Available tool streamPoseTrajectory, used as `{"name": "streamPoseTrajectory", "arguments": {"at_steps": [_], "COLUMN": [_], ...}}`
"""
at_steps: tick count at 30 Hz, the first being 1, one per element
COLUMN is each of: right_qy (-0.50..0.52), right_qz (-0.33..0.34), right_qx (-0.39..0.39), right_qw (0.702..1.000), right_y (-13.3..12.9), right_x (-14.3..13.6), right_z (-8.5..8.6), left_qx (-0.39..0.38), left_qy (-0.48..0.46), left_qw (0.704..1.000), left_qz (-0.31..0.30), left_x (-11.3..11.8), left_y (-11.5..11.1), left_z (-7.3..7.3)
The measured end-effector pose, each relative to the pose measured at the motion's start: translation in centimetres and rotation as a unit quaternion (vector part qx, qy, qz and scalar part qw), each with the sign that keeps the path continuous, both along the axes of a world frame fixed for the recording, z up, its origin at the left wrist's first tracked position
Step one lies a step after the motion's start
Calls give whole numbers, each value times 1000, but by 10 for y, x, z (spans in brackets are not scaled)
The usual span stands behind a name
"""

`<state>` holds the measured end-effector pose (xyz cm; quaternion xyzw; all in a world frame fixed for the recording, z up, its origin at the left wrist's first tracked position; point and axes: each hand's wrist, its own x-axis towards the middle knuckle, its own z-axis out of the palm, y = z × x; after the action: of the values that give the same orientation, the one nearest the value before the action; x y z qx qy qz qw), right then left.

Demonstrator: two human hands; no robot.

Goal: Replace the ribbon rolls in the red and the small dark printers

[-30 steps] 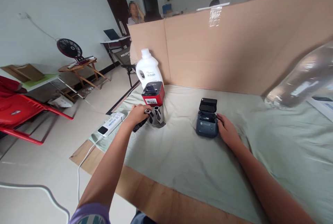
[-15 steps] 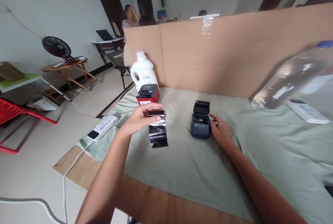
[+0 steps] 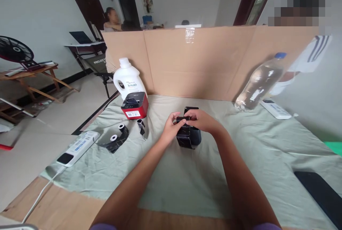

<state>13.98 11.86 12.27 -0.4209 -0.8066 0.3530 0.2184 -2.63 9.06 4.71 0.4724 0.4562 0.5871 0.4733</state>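
A roll of black, shiny film (image 3: pixel 184 141) is pinched in both my hands just above and in front of a small dark-blue label printer (image 3: pixel 197 137). My left hand (image 3: pixel 170 127) is closed on the left end of the roll, and my right hand (image 3: pixel 204 119) grips its right end. A loose strip hangs from the roll and covers much of the printer's front. Behind my fingers, the printer's black lid (image 3: pixel 191 108) stands raised. The printer's inside is hidden by my hands and the roll.
Left of my hands lie black film rolls with white cores (image 3: pixel 121 127) and another small curled roll (image 3: pixel 140 127). A red-and-black printer (image 3: pixel 136 107), white jug (image 3: pixel 130 80) and power strip (image 3: pixel 78 150) stand beyond. Cardboard (image 3: pixel 187 62), a leaning bottle (image 3: pixel 258 84) and a phone (image 3: pixel 319 191) border the cloth.
My left hand has brought the film roll rightward to the printer. My right hand has left the printer's side and now holds the roll too. The view has turned right.
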Motion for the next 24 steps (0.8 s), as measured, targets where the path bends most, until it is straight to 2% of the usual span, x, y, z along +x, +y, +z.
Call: {"name": "streamPoseTrajectory", "arguments": {"at_steps": [4,8,12,19,24], "right_qy": [-70,-110,-139,-160,-221], "right_qz": [-46,-95,-83,-98,-115], "right_qx": [21,61,68,66,94], "right_qw": [996,988,985,980,964], "right_y": [25,40,43,41,36], "right_x": [20,30,26,20,13], "right_z": [-30,-51,-56,-60,-70], "left_qx": [-42,-2,54,60,69], "left_qy": [-69,10,109,132,143], "left_qw": [996,997,989,987,985], "left_qz": [26,73,90,67,70], "left_x": [27,48,52,49,50], "left_y": [-20,-52,-66,-63,-63], "left_z": [-28,-44,-50,-52,-53]}}
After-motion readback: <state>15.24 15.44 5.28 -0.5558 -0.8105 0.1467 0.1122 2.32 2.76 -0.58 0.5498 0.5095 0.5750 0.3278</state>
